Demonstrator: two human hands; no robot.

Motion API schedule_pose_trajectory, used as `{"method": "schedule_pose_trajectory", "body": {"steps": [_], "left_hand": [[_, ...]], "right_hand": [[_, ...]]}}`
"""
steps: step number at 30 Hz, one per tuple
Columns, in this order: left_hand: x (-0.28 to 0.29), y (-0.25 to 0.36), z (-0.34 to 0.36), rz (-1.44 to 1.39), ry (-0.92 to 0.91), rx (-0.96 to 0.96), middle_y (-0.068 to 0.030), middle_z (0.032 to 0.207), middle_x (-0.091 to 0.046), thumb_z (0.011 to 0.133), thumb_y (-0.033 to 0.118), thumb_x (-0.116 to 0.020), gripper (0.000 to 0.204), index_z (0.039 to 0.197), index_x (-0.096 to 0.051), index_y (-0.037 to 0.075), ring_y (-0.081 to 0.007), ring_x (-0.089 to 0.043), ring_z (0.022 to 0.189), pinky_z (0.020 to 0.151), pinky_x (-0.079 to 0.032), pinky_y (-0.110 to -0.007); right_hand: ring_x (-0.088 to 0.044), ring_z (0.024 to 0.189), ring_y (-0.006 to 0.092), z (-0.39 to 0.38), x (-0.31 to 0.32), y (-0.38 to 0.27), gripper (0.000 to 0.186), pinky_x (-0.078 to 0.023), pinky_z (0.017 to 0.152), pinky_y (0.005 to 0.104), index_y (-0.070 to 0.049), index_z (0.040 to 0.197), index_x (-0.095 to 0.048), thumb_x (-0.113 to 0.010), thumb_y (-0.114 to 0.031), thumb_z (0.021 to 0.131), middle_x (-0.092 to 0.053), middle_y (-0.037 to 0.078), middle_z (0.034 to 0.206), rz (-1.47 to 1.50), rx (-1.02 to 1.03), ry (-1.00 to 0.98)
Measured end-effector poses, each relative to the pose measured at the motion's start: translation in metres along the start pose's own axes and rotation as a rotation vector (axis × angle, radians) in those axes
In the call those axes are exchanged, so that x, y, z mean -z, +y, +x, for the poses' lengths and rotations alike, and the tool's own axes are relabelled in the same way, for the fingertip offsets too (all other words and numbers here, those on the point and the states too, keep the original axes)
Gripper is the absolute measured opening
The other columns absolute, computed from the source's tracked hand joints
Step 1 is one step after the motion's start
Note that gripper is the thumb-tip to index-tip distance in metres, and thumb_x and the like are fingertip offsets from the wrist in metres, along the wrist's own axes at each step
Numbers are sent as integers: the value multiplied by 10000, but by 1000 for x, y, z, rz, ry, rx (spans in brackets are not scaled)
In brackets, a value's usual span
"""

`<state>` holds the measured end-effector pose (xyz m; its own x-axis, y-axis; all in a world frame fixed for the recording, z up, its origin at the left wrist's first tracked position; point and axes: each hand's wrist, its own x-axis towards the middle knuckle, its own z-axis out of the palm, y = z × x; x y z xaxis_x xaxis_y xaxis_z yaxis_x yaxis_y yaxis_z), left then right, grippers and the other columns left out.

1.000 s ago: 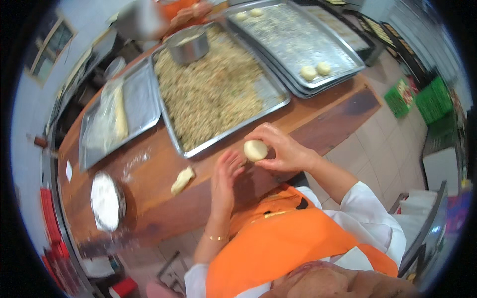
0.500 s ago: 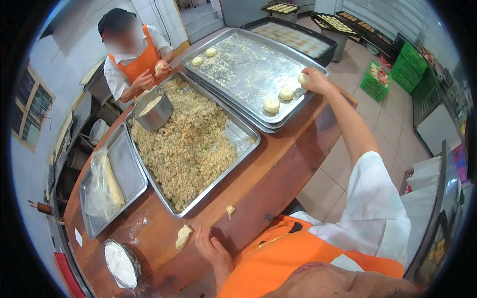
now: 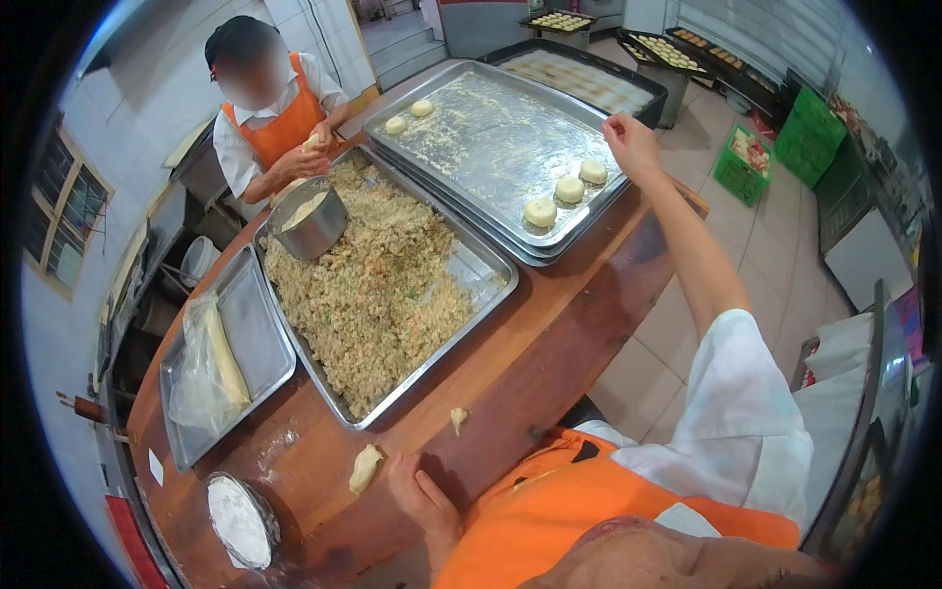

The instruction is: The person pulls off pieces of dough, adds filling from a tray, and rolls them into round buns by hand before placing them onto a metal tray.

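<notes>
My right hand [image 3: 633, 147] is above the right corner of the large metal tray [image 3: 491, 137], empty, its fingers loosely curled and slightly apart. Just below it sits a round white filled bun [image 3: 593, 172], in a short row with two others [image 3: 569, 189]. Two more buns [image 3: 408, 118] lie at the tray's far left. My left hand [image 3: 424, 496] rests at the table edge, fingers stretched out and holding nothing. Beside its fingertips lies a flattened piece of dough [image 3: 365, 469], and farther off a small dough scrap [image 3: 458, 420].
A deep tray of crumbly filling [image 3: 373, 294] holds a metal pot [image 3: 312, 218]. To its left, a smaller tray [image 3: 265, 324] carries a plastic-wrapped dough roll [image 3: 228, 363]. A flour bowl [image 3: 238, 520] stands near left. Across the table, a co-worker [image 3: 280, 118] handles dough.
My right hand has let go of the bun on the tray and lifted away from it. My left hand stays nearly still. The co-worker's hands have come closer together.
</notes>
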<state>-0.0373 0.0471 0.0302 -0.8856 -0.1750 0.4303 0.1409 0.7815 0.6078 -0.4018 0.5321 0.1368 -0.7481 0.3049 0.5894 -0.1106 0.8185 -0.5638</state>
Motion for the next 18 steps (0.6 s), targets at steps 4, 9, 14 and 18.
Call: {"method": "schedule_pose_trajectory", "body": {"steps": [4,9,14,18], "left_hand": [[11,-22,-11,105,155,75,-216,1236,-599,959,76,-536,259,1186,-618,-21,-415,-525,1209,1059,-381,-497],[34,-71,4,366,-8,112,-221,1361,-522,847,203,-698,623,1390,-477,-7,-424,-436,1298,1113,-301,-530],[47,-84,-3,315,-54,266,-163,1288,-538,863,137,-725,574,1389,-513,48,-349,-466,1263,1065,-333,-469],[62,-76,5,132,-80,343,-141,1144,-573,814,87,-764,447,1233,-617,35,-333,-563,1092,926,-452,-416]], "right_hand": [[-612,778,120,-49,3,-56,158,-494,719,277,-25,987,-673,-662,-178,948,-675,47,840,345,134,-146],[-672,806,182,-188,19,-145,98,-527,725,291,-9,1004,-685,-627,-27,927,-691,93,918,265,429,-440],[-662,763,235,-276,-27,-200,86,-518,657,336,-5,974,-678,-644,-11,895,-656,130,855,445,544,-830],[-674,841,289,-320,-32,-252,170,-541,743,371,-10,1045,-682,-675,-73,888,-672,150,942,543,540,-1053]]}}
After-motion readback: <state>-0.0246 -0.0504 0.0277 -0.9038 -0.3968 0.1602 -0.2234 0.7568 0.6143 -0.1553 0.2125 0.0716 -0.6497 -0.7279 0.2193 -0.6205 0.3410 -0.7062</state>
